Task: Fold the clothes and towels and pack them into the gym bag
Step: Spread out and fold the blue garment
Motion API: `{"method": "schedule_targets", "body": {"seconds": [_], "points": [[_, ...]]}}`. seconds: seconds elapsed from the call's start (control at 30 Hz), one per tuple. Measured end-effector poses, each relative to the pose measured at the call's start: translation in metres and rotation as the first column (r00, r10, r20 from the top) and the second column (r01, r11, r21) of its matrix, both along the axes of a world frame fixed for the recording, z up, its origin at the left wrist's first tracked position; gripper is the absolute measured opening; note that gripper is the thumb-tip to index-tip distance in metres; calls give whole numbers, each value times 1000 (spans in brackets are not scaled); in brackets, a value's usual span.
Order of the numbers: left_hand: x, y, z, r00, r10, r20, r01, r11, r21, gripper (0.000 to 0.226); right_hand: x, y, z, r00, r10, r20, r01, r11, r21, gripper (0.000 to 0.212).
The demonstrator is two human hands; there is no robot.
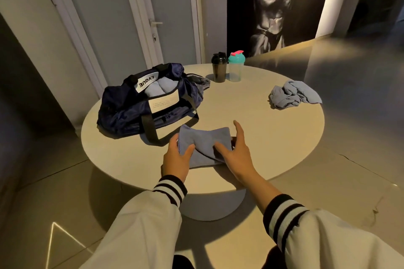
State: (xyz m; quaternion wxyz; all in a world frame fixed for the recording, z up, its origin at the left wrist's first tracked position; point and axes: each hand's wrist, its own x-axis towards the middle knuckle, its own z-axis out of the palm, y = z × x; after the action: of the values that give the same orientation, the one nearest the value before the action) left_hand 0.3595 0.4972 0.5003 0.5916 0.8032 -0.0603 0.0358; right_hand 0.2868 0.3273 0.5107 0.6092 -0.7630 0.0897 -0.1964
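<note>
A: Both hands are on the blue towel (205,140), near edge of the round table (262,129), just in front of the gym bag (122,111).

B: Look at the grip. The left hand (176,159) pinches the towel's left end, thumb on top, fingers wrapped behind. The right hand (237,153) lies open, fingers spread, thumb pressing the cloth near its right end.

A: A folded bundle, I'd say, though it dips in the middle between the hands.

B: That's the thing to fix. I'd want the right hand to take a proper hold of its end, with both ends level and the layers squeezed together, so the fold doesn't spring open on the way over.

A: And the bag looks ready: mouth open, pale blue folded towels (157,89) showing inside, the handles arching over the opening.

B: So go in under those handles and lay it flat beside the others.

A: One crumpled cloth (293,94) lies on the right of the table, well apart. The black shaker (219,67) and teal shaker (236,67) stand at the far edge.

B: That cloth looks like the next job
</note>
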Motion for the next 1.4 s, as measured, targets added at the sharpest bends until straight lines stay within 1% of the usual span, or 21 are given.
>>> {"method": "schedule_targets", "body": {"seconds": [0.03,0.07,0.13,0.2,0.23,0.3,0.4,0.47,0.5,0.67,0.73,0.8,0.87,0.93,1.03,1.1,1.13,1.2,1.27,1.33,1.4], "points": [[0,1,-2,1000,12,8,-12,1000,-23,50,-1,0,-3,1000,-5,20,5,1000,-15,70],[1,2,-4,999,22,26,-21,999,-38,54,0,0,-6,1000,-4,14,5,997,-73,57],[0,4,-6,998,20,59,-19,1000,-19,59,1,1,-11,1000,-1,-1,1,972,-235,30],[-2,5,-6,996,-27,87,27,1000,10,60,5,0,-15,1000,-7,-20,0,937,-349,14],[-2,5,-6,993,-65,99,62,998,30,61,8,-1,-17,999,-12,-29,0,926,-377,15],[-5,3,-5,981,-139,135,127,988,93,58,11,-1,-18,998,-40,-54,10,886,-464,32],[-8,0,-8,977,-154,145,120,968,219,37,13,3,-18,991,-95,-97,26,833,-553,43],[-5,1,-13,985,-123,119,96,974,206,26,13,6,-19,986,-122,-113,30,800,-599,43],[-3,2,-15,987,-116,110,91,974,207,25,14,6,-19,983,-141,-118,36,779,-627,42],[4,2,-17,985,-93,144,39,940,340,38,15,7,-22,972,-213,-101,93,740,-666,43],[0,3,-15,981,-96,172,32,939,343,38,13,8,-23,965,-243,-100,116,735,-668,41],[-4,4,-13,965,-142,219,66,944,323,33,12,7,-24,955,-281,-97,143,720,-679,40],[-9,3,-14,942,-232,244,127,916,380,30,10,6,-24,951,-303,-63,180,707,-684,39],[-11,3,-13,927,-298,228,165,870,465,33,7,6,-24,957,-289,16,226,710,-668,36],[-10,4,-13,916,-362,173,222,816,533,50,-2,3,-27,979,-155,129,202,733,-649,39],[-6,6,-12,905,-406,129,266,775,573,59,-7,-3,-30,991,-54,122,123,722,-681,42],[-6,7,-10,901,-417,120,279,768,576,59,-7,-5,-29,997,-23,76,69,722,-689,43],[-10,6,-5,900,-413,139,274,784,557,53,-6,-9,-26,999,-17,-32,-9,739,-673,47],[-14,5,2,921,-356,155,242,838,488,44,-5,-8,-26,997,-18,-72,-37,723,-690,46],[-16,9,0,952,-274,138,224,928,298,33,-6,-4,-28,1000,3,-18,-16,684,-729,39],[-18,11,-1,973,-213,91,209,976,54,25,-11,1,-28,996,49,78,24,676,-737,29]]}}
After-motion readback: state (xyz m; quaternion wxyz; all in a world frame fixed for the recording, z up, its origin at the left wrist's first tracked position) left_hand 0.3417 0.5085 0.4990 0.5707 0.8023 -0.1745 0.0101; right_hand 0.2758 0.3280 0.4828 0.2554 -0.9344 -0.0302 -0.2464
